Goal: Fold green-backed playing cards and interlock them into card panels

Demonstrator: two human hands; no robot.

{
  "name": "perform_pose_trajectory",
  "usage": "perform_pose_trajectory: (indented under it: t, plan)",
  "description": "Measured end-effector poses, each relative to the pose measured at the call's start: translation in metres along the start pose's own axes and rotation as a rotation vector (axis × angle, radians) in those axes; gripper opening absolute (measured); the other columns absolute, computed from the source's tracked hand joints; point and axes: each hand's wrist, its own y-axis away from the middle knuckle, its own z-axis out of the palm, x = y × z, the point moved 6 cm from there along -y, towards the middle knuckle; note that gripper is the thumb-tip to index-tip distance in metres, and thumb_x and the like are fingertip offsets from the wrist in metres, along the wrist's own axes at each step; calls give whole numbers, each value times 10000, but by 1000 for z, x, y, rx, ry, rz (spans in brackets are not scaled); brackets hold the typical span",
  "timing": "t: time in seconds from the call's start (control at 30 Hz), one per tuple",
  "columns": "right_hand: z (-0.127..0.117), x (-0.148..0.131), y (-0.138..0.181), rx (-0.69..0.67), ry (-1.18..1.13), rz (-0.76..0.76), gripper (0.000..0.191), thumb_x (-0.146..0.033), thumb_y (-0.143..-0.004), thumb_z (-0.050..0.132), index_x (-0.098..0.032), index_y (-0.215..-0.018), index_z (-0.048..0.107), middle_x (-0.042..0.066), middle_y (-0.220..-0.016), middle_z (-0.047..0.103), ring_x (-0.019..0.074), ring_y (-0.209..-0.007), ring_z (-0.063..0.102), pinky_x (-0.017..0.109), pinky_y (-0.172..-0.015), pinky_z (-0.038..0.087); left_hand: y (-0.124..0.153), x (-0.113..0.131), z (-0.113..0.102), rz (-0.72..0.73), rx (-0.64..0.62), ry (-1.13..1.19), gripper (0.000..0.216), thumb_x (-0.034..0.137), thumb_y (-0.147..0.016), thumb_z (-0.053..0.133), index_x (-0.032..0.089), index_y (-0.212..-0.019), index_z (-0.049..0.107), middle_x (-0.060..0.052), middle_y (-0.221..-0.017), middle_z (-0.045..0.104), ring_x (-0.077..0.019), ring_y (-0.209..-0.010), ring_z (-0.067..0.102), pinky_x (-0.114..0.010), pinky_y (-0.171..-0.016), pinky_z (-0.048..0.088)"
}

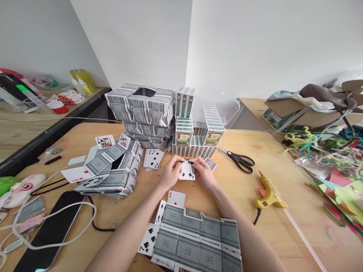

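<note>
Between my two hands, at the middle of the table, is a playing card (186, 174), a four of spades seen face up. My left hand (171, 170) pinches its left upper edge and my right hand (203, 172) pinches the right upper edge. Just left of them lie loose cards (153, 158), a three of spades on top. A panel of joined playing cards (195, 241), backs up, lies in front of me under my forearms. Beside its left edge stick out an ace of diamonds (176, 198) and a seven of spades (149, 238).
Card-built boxes (141, 109) are stacked at the back, beside packs of cards (184, 138). A second card structure (121, 177) stands left. Scissors (241, 161), a yellow glue gun (269, 194) and paper scraps (340, 189) lie right. A phone (53, 230) and white cable (95, 215) lie left.
</note>
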Motion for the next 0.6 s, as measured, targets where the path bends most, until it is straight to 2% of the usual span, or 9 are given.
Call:
perform_pose_trajectory:
  t: [0.17, 0.3, 0.4, 0.5, 0.6]
  plan:
    - [0, 6, -1, 12, -59, 65, 129, -261, -652, 650, -216, -726, 555, -38, -630, 590, 116, -525, 506, 234, -496, 395, 2, 3, -3, 66, 24, -45, 109, 228, -793, 426, 191, -822, 525, 66, -527, 422, -73, -438, 365, -179, -422, 275]
    - [3, 7, -1, -53, -129, 110, 112, -241, -673, 600, -215, -779, 576, -34, -620, 600, 116, -538, 533, 231, -506, 411, 1, 3, -7, 97, 55, -95, 125, 218, -784, 434, 184, -798, 553, 61, -529, 438, -71, -430, 364, -185, -419, 272]
    - [6, 9, 0, -98, -184, 189, 146, -315, -736, 536, -202, -814, 584, -16, -591, 604, 121, -513, 541, 240, -499, 431, 1, 6, -9, 121, 36, -140, 141, 210, -784, 437, 178, -784, 574, 52, -545, 472, -72, -441, 382, -186, -427, 287]
    - [4, 11, 1, -98, -149, 247, 196, -367, -771, 557, -172, -779, 578, 7, -597, 622, 120, -521, 570, 244, -522, 464, 2, 9, -8, 147, -19, -197, 161, 226, -795, 447, 177, -796, 600, 23, -651, 575, -79, -499, 447, -186, -465, 335]
    - [2, 12, 3, -137, -100, 275, 184, -309, -724, 660, -163, -767, 556, 20, -677, 651, 136, -599, 621, 273, -596, 503, 2, 11, -8, 165, -79, -229, 176, 237, -803, 457, 184, -824, 624, -4, -806, 646, -96, -602, 525, -193, -535, 391]
